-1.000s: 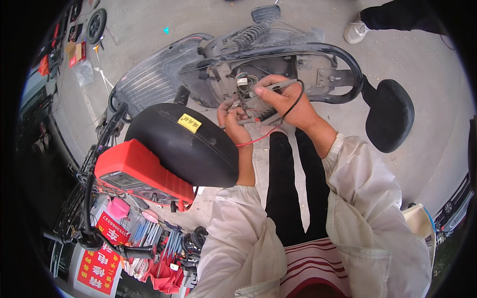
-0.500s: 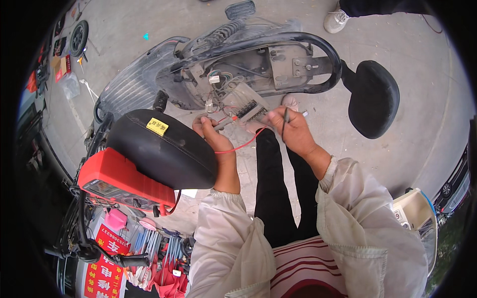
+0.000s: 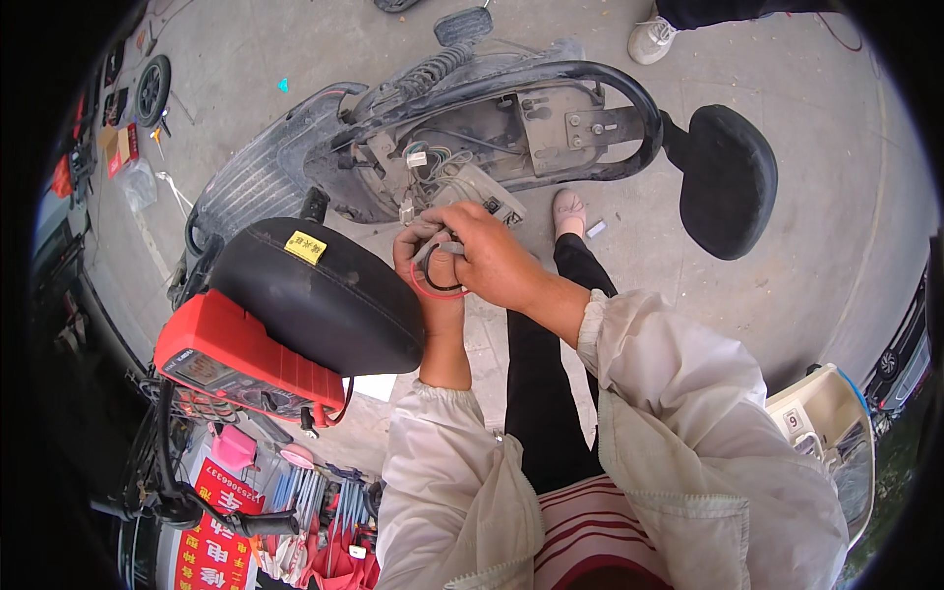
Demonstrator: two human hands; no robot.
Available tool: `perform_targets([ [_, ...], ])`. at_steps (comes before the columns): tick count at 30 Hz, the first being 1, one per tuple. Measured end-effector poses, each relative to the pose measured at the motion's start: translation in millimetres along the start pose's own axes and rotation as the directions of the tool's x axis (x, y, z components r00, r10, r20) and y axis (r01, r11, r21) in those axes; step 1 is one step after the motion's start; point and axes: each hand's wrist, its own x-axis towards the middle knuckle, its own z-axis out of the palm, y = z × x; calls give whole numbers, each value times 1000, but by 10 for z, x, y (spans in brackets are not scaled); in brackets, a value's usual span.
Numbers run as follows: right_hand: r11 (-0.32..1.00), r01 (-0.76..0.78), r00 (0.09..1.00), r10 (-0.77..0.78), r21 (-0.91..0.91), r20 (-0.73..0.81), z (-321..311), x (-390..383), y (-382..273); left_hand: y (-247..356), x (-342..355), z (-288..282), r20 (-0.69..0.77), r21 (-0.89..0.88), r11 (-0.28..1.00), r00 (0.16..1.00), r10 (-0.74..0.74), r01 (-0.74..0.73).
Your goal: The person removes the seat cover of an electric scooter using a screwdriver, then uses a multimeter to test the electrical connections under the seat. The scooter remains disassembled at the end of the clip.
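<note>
My two hands meet beside the opened scooter body [image 3: 261, 162], just in front of a grey controller box [image 3: 503, 205] with wires. My left hand [image 3: 411, 246] is closed on a red-leaded multimeter probe, mostly covered by fingers. Reaching across from the right, my right hand [image 3: 492, 261] is closed on the other probe, whose black lead [image 3: 429, 267] loops below the fingers. The red lead [image 3: 421, 287] curves round the left wrist. The probe tips are hidden. A red multimeter [image 3: 251, 359] leans against the black padded seat [image 3: 315, 285], left of my hands.
A black backrest pad [image 3: 728, 182] juts out at the right of the scooter's rail. Another person's shoe [image 3: 651, 41] is at the top. A cream bin [image 3: 826, 413] stands lower right; a loose wheel [image 3: 153, 90] and a cardboard box [image 3: 122, 147] lie far left.
My right hand has moved left from the controller's connectors to join my left hand. The probes, held apart before, are now together in my fingers.
</note>
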Motion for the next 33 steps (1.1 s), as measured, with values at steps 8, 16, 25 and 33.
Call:
perform_targets([
  [8,988,-123,944,146,95,-295,-283,-187,-87,182,-4,51,19,455,877,987,161,-152],
  [16,928,-303,913,348,217,-212,-544,-514,-14,238,583,511,-34,931,342,903,428,-127],
  [25,919,-251,907,333,305,-258,-663,-609,124,74,757,381,-135,865,491,900,415,-97],
  [33,881,-256,881,382,398,-279,-846,-740,214,66,755,369,-395,39,990,912,-108,134],
])
